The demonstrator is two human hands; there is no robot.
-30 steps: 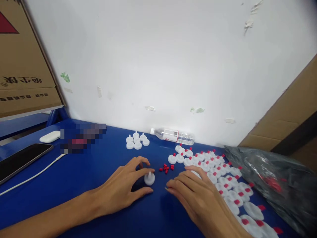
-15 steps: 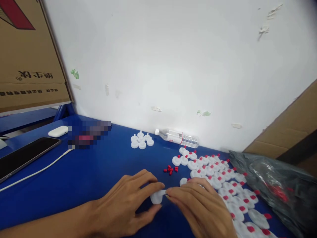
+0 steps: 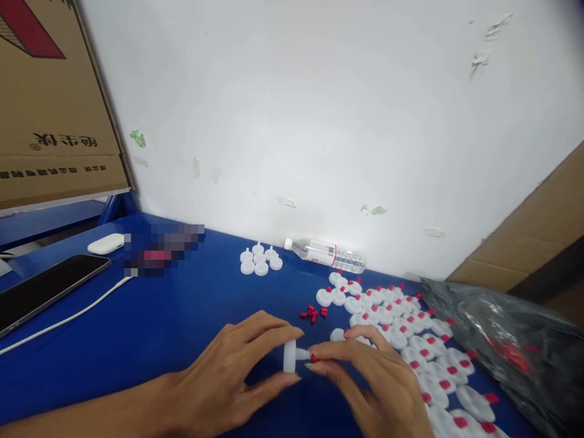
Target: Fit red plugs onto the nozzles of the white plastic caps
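Note:
My left hand [image 3: 237, 371] grips a white plastic cap [image 3: 291, 355] on its side, spout pointing right. My right hand [image 3: 365, 377] pinches a small red plug [image 3: 314, 358] at the tip of that spout. A little heap of loose red plugs [image 3: 314, 314] lies just beyond the hands. Several white caps with red plugs [image 3: 410, 340] spread to the right. A small group of plain white caps [image 3: 260, 260] sits further back, near the wall.
A clear water bottle [image 3: 326, 253] lies by the white wall. A phone [image 3: 43, 291], a white cable [image 3: 68, 316] and a white earbud case [image 3: 106, 244] are at the left. A dark plastic bag [image 3: 506, 347] lies at the right. Cardboard boxes [image 3: 50, 103] stand at both sides.
My left hand lifted the white cap off the table and turned it on its side. My right hand came in and brought a red plug to its spout.

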